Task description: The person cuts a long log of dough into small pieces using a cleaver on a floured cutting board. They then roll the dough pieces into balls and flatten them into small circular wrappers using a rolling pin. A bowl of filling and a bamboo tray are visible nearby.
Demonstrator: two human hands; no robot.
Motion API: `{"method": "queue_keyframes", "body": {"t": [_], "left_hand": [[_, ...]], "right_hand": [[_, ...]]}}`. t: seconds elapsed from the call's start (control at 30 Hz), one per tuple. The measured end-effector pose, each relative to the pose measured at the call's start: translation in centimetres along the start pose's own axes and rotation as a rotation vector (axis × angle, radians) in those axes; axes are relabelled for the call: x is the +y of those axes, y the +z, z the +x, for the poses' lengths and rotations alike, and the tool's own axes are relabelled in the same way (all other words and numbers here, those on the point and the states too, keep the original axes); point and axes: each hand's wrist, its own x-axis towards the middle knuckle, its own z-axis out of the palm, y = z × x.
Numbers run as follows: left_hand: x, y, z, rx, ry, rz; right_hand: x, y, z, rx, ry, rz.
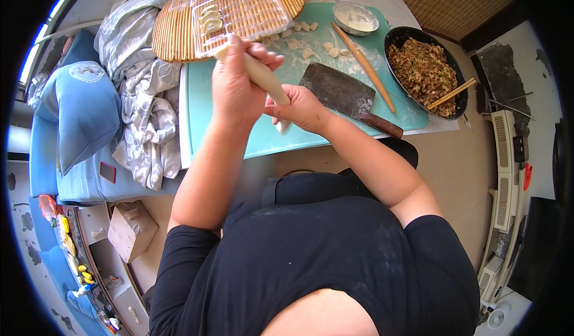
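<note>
Both my hands are closed round a long roll of pale dough [263, 78], held in the air over the near edge of a floured turquoise mat [209, 109]. My left hand [236, 73] grips its upper part, and my right hand [299, 106] wraps the lower end, which hangs below the fingers. To the right of my right hand lies a wide cleaver [338, 91] with a brown handle. Beyond it rests a wooden rolling pin [363, 67]. Several small dough pieces [308, 53] are scattered on the flour past my hands.
A clear compartment tray [257, 13] with several dumplings [210, 19] sits on a round woven mat [170, 34]. A bowl of flour [356, 19] stands at the back. At right, a black pan [460, 94] holds minced filling [421, 67] and chopsticks [451, 94]. A grey cloth [149, 97] drapes beside the table.
</note>
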Motion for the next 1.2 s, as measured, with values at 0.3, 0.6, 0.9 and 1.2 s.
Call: {"method": "queue_keyframes", "body": {"t": [0.3, 0.6, 0.9, 1.2], "left_hand": [[2.7, -6.5, -0.6, 0.146, -0.053, -0.344], [-0.7, -12.8, -2.8, 0.537, -0.185, -0.342], [-2.2, -19.0, -4.2, 0.426, 0.217, 1.199], [-3.8, -16.6, -9.4, -0.354, 0.131, 2.268]], "right_hand": [[0.6, -0.1, -2.0, -0.003, 0.102, -0.530], [0.5, 0.4, -2.2, 0.116, 0.131, -1.023], [5.2, -4.2, -0.8, 0.089, -0.227, -1.540], [10.9, 1.8, -0.4, 0.041, -0.271, -1.749]]}}
